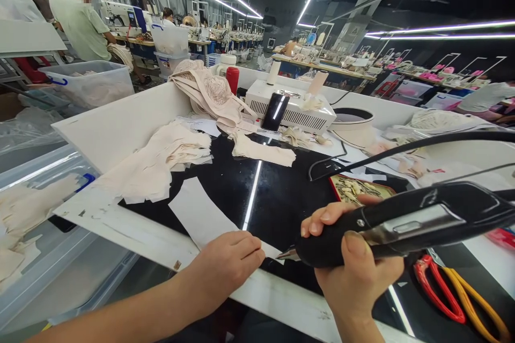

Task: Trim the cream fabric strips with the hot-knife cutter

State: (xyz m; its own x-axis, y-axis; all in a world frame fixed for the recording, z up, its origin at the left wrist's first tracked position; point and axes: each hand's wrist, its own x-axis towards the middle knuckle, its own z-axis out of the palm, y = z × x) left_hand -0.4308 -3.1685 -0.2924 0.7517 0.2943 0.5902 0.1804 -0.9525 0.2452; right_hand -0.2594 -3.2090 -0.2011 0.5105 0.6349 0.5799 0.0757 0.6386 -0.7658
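My left hand (231, 265) has its fingers pressed together on the narrow end of a curved white sheet (203, 211), near the front edge of the black glossy worktop (273, 195). I cannot tell whether the sheet is paper or cloth. My right hand (356, 262) is wrapped round a thick black corded hand tool (406, 222) with a silver lever on its side. Its pointed metal tip (288, 255) meets the sheet's narrow end, just right of my left fingers. A beige fabric strip (263, 150) lies farther back on the worktop.
Stacked beige fabric pieces (161, 158) lie at left. Red-and-orange-handled scissors (440, 289) rest at right, near a tray of small metal parts (358, 188). Behind are a phone (276, 111) and a white vented box (292, 102). The tool's cable (402, 146) arcs across the right.
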